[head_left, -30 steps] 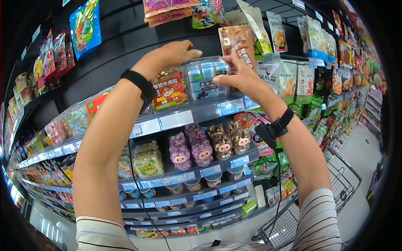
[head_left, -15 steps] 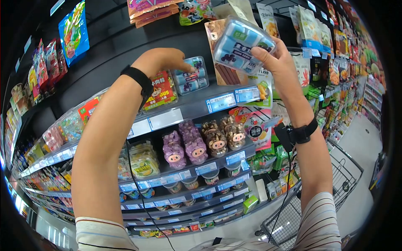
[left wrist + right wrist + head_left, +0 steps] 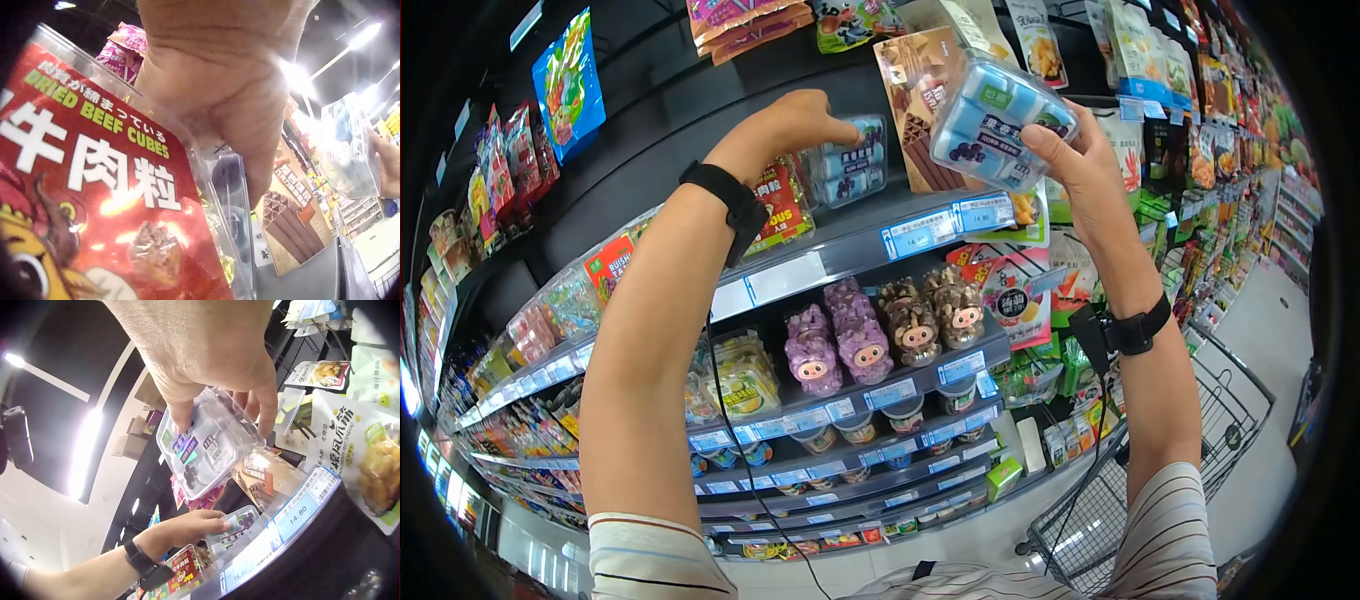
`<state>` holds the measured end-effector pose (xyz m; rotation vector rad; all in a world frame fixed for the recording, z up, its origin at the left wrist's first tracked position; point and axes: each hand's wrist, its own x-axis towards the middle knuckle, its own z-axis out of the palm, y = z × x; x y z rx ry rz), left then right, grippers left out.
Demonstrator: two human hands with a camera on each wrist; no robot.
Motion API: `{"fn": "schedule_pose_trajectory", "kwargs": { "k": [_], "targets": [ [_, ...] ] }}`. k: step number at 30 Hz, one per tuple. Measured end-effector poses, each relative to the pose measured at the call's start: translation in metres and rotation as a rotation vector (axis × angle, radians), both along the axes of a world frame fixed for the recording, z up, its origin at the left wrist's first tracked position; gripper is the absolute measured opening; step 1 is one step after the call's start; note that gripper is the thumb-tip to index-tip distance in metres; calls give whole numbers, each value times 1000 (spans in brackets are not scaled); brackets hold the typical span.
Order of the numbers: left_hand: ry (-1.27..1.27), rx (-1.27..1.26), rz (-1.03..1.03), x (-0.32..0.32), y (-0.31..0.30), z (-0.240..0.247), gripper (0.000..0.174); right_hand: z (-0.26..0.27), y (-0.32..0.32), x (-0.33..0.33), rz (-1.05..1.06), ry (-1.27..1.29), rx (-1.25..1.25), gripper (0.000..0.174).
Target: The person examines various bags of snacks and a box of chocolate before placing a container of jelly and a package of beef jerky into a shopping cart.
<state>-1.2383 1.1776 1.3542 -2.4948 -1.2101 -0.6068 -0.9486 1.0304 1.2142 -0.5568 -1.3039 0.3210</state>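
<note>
In the head view my right hand grips a clear plastic box of blue-wrapped sweets with berry pictures on its label. The thumb lies across the front and the fingers go behind the box, which is tilted and raised off the shelf. My left hand is at a second box of the same kind, standing on the upper shelf. In the right wrist view its thumb laps over that box's top corner; its other fingers are hidden behind. Below the left wrist stands a red pack of dried beef cubes.
A brown pouch stands behind the raised box. The shelf edge carries price tags. Below are purple figure-shaped tubs and brown ones. White snack pouches hang to the right, above a wire cart. Cables hang from both wrists.
My right hand has lifted one box off the shelf, up and to the right, uncovering the second box. My left hand has stayed near the shelf, its thumb now at the second box.
</note>
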Motion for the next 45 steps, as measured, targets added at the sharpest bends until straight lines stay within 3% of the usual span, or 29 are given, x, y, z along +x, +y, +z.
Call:
{"fn": "schedule_pose_trajectory", "kwargs": {
  "k": [10, 12, 15, 19, 25, 28, 45],
  "targets": [
    [-302, 47, -76, -35, -22, 46, 69, -3, -9, 15, 42, 93, 25, 55],
    [-331, 155, -81, -46, -22, 52, 66, -4, -14, 13, 86, 115, 43, 56],
    [-465, 47, -250, -47, -73, 43, 67, -11, -21, 15, 163, 171, 38, 59],
    [-536, -75, -388, -51, -98, 32, 69, -22, -34, 9, 253, 257, 20, 67],
    [-413, -5, -290, -44, -93, 24, 69, -34, -41, 3, 363, 241, -20, 70],
    [-355, -19, -361, -34, -85, 16, 69, -38, -52, 1, 364, 257, -49, 71],
    [-239, -160, -310, 1, -53, -23, 72, -87, -77, 36, 218, 228, -204, 74]
  ]
}}
